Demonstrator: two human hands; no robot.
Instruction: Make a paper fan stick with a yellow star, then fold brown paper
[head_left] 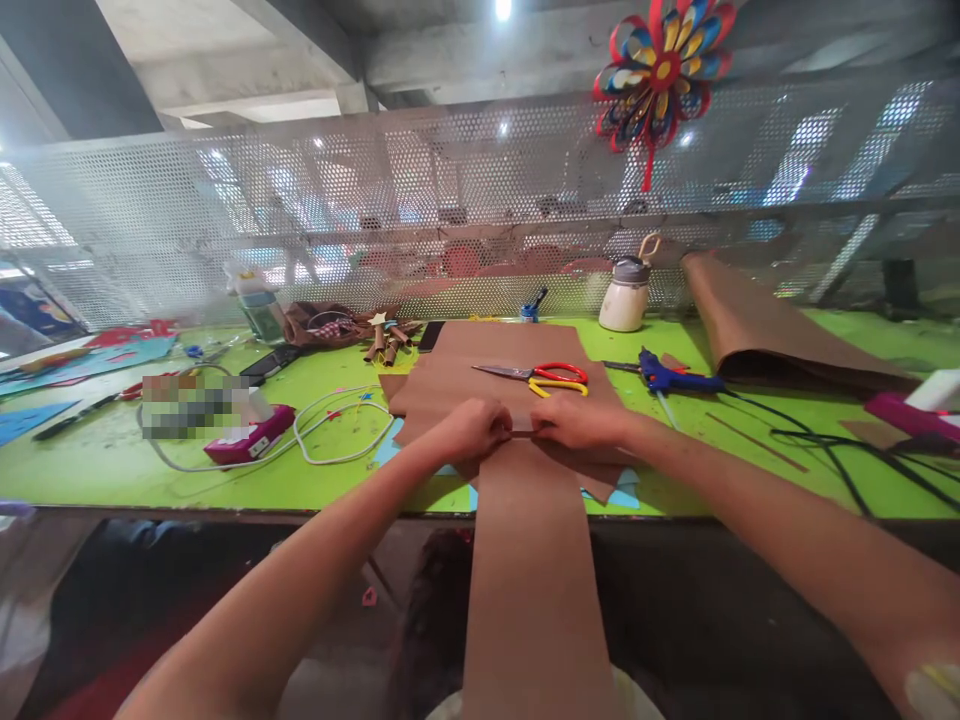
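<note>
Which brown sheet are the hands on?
The long strip hanging off the table, pinched by the left hand and right hand. The flat sheets carry scissors; the curled sheet lies far right.

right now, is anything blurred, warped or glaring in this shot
Head view: the wide lens bends the table and mesh wall; a pixelated patch sits left; the ceiling lamp glares; left hand and right hand on the brown sheet look sharp.
</note>
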